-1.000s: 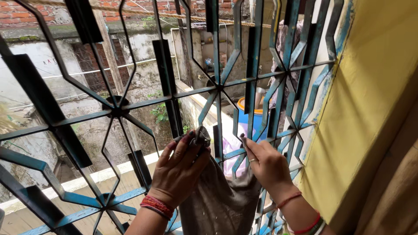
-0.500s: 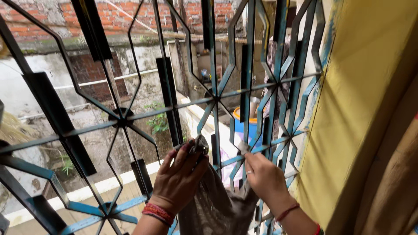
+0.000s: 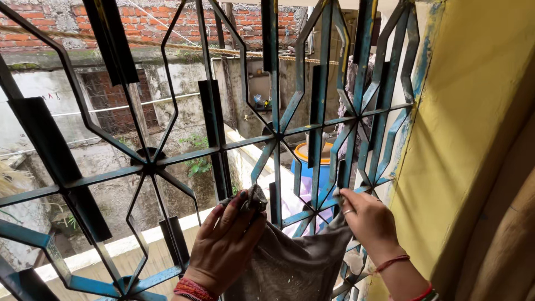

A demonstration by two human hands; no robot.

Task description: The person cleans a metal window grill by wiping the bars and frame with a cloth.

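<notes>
While you face the grille (image 3: 223, 139), your left hand (image 3: 225, 245) pinches one bunched corner of the grey cloth (image 3: 295, 265), fingers closed on it just before the bars. Your right hand (image 3: 370, 223) grips the other corner, fingers closed, touching a lower bar. The cloth sags between both hands. Beyond the grille: a blue drum (image 3: 304, 161).

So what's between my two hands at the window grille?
In the head view, the grey cloth stretches between left hand and right hand, with blue grille bars behind it.
</notes>
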